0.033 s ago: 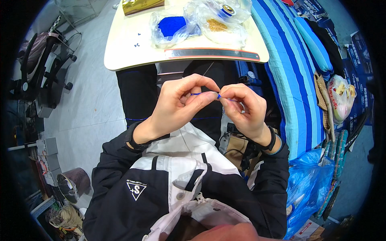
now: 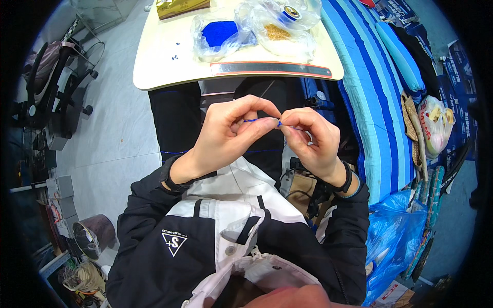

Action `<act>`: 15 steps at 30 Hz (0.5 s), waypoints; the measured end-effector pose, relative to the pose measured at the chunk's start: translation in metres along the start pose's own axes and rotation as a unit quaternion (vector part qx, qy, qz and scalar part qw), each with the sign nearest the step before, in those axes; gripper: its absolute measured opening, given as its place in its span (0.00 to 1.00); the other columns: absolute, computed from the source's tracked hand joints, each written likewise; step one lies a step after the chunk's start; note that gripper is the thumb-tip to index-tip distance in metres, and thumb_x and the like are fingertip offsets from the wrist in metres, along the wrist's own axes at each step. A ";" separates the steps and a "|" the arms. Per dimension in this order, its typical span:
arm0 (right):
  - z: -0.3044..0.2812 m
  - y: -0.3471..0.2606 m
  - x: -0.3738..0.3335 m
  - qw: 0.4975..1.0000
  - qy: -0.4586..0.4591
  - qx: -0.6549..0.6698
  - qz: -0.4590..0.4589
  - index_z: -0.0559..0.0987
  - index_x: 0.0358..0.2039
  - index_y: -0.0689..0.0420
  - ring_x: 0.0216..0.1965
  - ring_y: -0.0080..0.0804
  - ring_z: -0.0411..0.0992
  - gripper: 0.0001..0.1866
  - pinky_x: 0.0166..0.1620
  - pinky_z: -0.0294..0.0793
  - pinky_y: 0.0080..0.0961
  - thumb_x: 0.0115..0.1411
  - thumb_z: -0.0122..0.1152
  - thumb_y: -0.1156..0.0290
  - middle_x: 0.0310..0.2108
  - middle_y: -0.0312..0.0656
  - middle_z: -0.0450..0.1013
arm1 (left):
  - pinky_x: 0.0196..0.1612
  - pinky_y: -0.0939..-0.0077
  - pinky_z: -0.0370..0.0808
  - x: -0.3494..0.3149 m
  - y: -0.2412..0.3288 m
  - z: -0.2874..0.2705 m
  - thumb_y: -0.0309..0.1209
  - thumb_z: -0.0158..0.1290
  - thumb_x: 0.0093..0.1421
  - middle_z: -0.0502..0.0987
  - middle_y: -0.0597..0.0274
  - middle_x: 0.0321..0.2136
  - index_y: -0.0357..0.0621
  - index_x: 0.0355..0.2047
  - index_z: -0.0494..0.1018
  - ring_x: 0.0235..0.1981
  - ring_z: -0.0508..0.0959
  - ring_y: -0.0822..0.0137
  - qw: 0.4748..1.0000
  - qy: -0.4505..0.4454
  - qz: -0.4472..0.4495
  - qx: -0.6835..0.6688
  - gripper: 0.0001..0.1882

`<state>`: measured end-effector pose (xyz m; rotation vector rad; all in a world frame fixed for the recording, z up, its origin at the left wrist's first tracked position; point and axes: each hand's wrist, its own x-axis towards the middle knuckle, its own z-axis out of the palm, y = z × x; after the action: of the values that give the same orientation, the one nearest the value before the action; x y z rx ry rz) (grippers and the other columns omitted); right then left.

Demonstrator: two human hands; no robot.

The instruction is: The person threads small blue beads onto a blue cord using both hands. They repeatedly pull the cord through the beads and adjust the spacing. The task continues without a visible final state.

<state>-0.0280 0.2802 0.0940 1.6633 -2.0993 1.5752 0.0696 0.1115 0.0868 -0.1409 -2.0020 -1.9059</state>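
A: Where do we have the blue strand (image 2: 279, 123)?

B: Between our 2 hands, above the lap and just short of the table's (image 2: 146, 74) near edge. Our left hand (image 2: 231, 128) pinches it between thumb and forefinger; our right hand (image 2: 313, 133) pinches it just beside, fingertips nearly touching.

A: What could we lose there?

B: The pinch, mainly. So little strand shows between the fingers that, if either thumb rolled, we judge it could slip and drop onto the black trousers (image 2: 174, 113) — hard to pick out there.

A: And the needle-like rod (image 2: 266, 88), pointing to the far side?

B: It could prick us if we turned carelessly. We cannot tell how it is held; the left fingers hide its near end.

A: A blue thread (image 2: 174, 152) crosses our thighs too.

B: We cannot tell whether it joins the strand. If it does, snagging it on a sleeve (image 2: 146, 203) could jerk the strand away.

A: And the tabletop?

B: Blue grains (image 2: 220, 34) and, to their right, golden grains (image 2: 277, 32) sit in clear plastic bags (image 2: 303, 49) — a knee bumping the table could spill them.
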 end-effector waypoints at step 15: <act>0.000 -0.003 -0.003 0.989 0.007 0.116 0.087 0.74 0.32 0.64 0.22 0.11 0.63 0.06 0.25 0.62 0.10 0.53 0.59 0.83 0.30 0.36 0.72 | 0.20 0.90 0.53 0.002 -0.001 -0.009 0.25 0.56 0.57 0.63 0.78 0.16 0.37 0.36 0.74 0.17 0.57 0.87 0.980 -0.108 -0.123 -0.113 0.07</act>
<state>-0.0249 0.2822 0.0942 1.5586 -2.1782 1.9440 0.0689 0.1021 0.0866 -0.1729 -2.0100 -2.3656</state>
